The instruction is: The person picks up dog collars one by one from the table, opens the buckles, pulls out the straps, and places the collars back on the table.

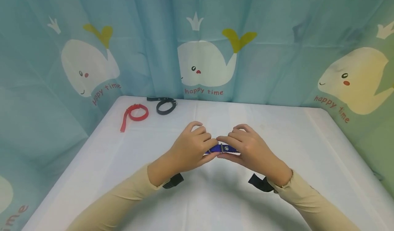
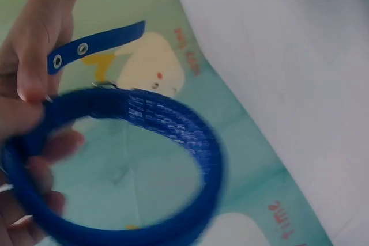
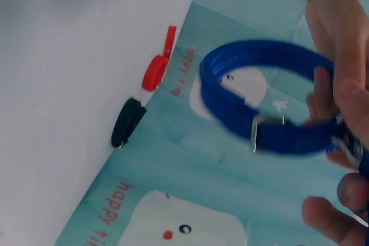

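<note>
A blue collar [image 1: 227,148] with metal eyelets and metal fittings is held above the table, between both hands. The left hand [image 1: 194,148] pinches it at one side with thumb and index finger. From the other side, the right hand [image 1: 247,145] grips it the same way, the fingertips of both hands almost meeting. In the left wrist view the collar [image 2: 212,165] forms a closed loop, and its free end with two eyelets sticks out past the fingers. The right wrist view shows a metal frame [image 3: 254,135] on the loop; the fingers partly hide the buckle area.
A red collar [image 1: 138,118] and a black collar [image 1: 166,113] lie coiled at the table's back left. The white-covered table [image 1: 307,149] meets a whale-print curtain [image 1: 271,70] behind it. Dark straps [image 1: 261,184] hang at both wrists.
</note>
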A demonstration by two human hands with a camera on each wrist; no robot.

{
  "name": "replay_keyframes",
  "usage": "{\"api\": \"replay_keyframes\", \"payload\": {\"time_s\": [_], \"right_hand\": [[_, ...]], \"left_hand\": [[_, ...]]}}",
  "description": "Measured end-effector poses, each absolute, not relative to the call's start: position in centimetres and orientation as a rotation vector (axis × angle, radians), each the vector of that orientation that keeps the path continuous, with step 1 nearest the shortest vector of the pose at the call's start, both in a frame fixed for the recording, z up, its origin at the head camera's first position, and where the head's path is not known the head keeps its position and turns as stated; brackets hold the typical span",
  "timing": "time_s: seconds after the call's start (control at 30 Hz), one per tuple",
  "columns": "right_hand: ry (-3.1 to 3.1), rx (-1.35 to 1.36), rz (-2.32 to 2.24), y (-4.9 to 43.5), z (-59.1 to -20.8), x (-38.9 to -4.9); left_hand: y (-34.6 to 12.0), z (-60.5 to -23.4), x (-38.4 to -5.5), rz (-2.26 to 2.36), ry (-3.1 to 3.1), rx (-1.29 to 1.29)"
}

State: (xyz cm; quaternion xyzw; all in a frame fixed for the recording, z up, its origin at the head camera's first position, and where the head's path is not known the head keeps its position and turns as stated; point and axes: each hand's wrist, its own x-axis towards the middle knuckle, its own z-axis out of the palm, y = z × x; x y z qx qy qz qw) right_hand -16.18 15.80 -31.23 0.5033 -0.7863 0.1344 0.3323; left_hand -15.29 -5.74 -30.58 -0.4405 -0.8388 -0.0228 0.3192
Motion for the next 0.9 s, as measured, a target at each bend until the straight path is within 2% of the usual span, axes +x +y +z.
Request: {"api": "replay_keyframes", "payload": {"time_s": [0.67,0.9], "right_hand": [[-2.015,1.240,0.444,16.35,-30.79,-16.22],[-2.031,1.287,0.490,16.28,-30.90,-16.13]], "left_hand": [[-6.02,-30.38,-14.94,-0.143,-2.246,-1.089],[-5.52,-30.56,-14.93,-0.116,-2.225,-1.152]]}}
